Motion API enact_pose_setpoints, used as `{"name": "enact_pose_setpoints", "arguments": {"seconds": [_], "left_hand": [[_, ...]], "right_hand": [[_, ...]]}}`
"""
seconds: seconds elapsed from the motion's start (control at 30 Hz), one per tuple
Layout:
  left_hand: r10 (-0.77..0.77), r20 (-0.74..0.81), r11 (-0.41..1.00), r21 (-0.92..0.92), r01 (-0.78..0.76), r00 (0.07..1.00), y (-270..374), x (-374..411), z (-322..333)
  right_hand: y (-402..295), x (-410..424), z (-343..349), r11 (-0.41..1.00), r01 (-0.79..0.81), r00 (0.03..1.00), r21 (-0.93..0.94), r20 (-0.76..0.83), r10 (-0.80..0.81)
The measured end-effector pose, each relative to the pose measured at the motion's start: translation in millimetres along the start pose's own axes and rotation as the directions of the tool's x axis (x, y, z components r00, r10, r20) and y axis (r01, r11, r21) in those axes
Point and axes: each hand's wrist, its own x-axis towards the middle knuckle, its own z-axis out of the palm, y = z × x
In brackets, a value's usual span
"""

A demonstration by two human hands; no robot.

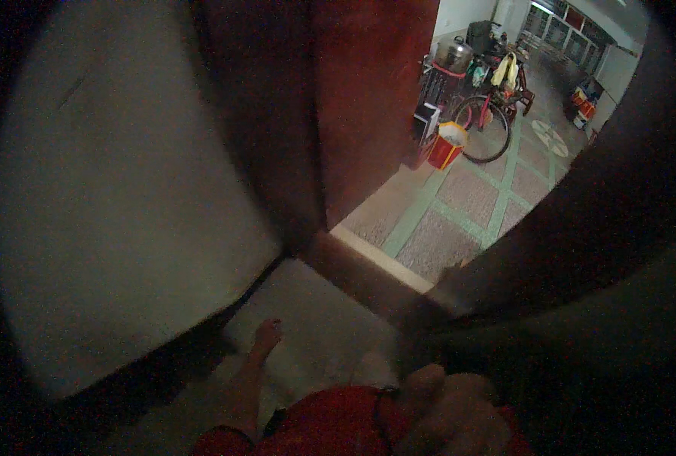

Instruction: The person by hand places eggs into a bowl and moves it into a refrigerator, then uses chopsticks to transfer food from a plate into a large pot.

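Note:
My left hand (268,335) hangs over the dim floor (306,325), low and left of centre, its fingers curled; whether it holds anything small does not show. My right hand (452,399) is a blurred, dark shape raised in front of my red shirt (338,416), at the lower right. Its fingers look bent, but any object in it is hidden by the dark. Just ahead lies a doorway with a pale threshold strip (381,256), and a reddish-brown door or frame panel (372,108) stands at its left side.
Beyond the doorway stand a bicycle (486,128), a red and yellow bin (445,147), a lidded metal pot (455,54) and more goods along the wall. The floor there has green bands (469,219). A pale wall (127,211) rises at left; a dark door edge (549,239) lies at right.

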Motion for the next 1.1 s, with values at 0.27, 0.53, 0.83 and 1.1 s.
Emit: {"name": "enact_pose_setpoints", "arguments": {"seconds": [0.27,0.53,0.83,1.1], "left_hand": [[0.117,0.175,0.939,-0.339,-0.052,0.978,201,221,23],[-0.17,0.34,0.905,0.425,0.01,0.925,157,348,5],[-0.236,0.395,0.816,0.577,-0.04,0.888,269,543,44],[0.21,0.583,0.716,0.455,-0.529,0.785,495,783,212]], "right_hand": [[131,72,-169,0.992,0.06,0.998,-0.109,-0.009,-0.061],[175,152,-354,0.938,0.122,0.991,-0.324,-0.017,-0.135],[201,189,-523,0.814,0.149,0.967,-0.562,-0.088,-0.237],[192,242,-684,0.624,0.088,0.948,-0.777,-0.128,-0.292]]}}
